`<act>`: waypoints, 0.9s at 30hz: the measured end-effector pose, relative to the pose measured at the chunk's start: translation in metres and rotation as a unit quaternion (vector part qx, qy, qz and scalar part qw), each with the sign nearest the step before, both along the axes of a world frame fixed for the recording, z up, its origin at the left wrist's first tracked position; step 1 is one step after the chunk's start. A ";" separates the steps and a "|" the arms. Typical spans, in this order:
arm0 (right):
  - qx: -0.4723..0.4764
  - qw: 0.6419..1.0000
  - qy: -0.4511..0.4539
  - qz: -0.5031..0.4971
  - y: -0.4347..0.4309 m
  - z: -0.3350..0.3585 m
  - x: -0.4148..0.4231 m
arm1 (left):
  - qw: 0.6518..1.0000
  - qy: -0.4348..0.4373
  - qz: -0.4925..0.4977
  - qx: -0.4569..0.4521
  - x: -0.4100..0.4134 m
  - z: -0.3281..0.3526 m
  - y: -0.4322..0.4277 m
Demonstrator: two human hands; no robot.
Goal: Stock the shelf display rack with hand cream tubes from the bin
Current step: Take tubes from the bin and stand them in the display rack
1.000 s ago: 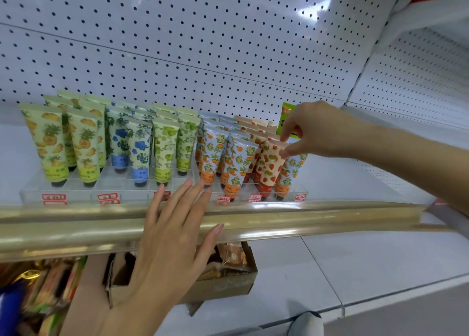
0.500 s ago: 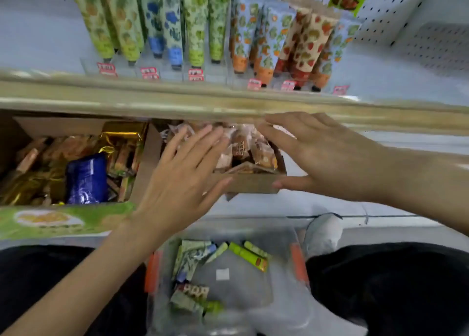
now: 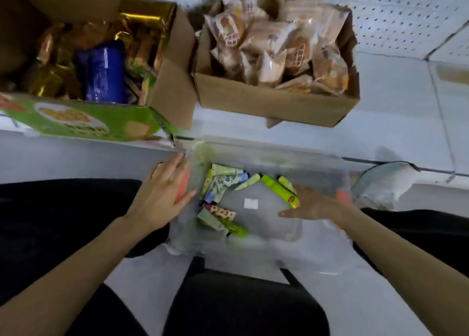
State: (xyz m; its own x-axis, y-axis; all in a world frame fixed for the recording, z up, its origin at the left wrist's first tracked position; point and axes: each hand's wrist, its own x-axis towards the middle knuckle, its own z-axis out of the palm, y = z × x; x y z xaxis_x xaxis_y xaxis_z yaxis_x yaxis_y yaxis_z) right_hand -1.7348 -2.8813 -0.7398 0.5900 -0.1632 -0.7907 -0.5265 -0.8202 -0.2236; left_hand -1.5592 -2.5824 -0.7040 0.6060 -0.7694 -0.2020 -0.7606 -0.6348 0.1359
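Bare arms, black trousers
The person wore black trousers [image 3: 241, 305] and a pale grey shoe [image 3: 380, 186]; the left hand [image 3: 162, 196] and right hand [image 3: 314, 206] were bare, as were both forearms.

I see a clear, smooth plastic bin [image 3: 279, 155] holding tubes [image 3: 279, 189] that look glossy, though blur hides detail. One box [image 3: 266, 107] is matt brown cardboard; wrappers [image 3: 142, 21] nearby shine like gold foil.

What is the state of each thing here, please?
Clear bin, open on top.
Hand cream tubes, lying loose on its bottom.
Left hand, open, at the bin's left edge.
Right hand, open inside the bin, beside a green tube.
Cardboard boxes, open, filled with packets.
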 end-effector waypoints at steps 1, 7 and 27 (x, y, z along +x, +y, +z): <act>0.010 1.000 0.004 -0.007 -0.003 -0.019 -0.005 | 1.000 0.009 0.027 -0.001 0.000 -0.008 0.001; 0.101 0.983 -0.101 -0.119 -0.002 -0.054 -0.020 | 0.974 0.111 0.174 -0.091 -0.017 -0.042 -0.008; 0.130 0.843 -0.080 -0.517 0.033 -0.179 0.038 | 0.901 0.172 0.278 -0.284 -0.049 -0.073 -0.001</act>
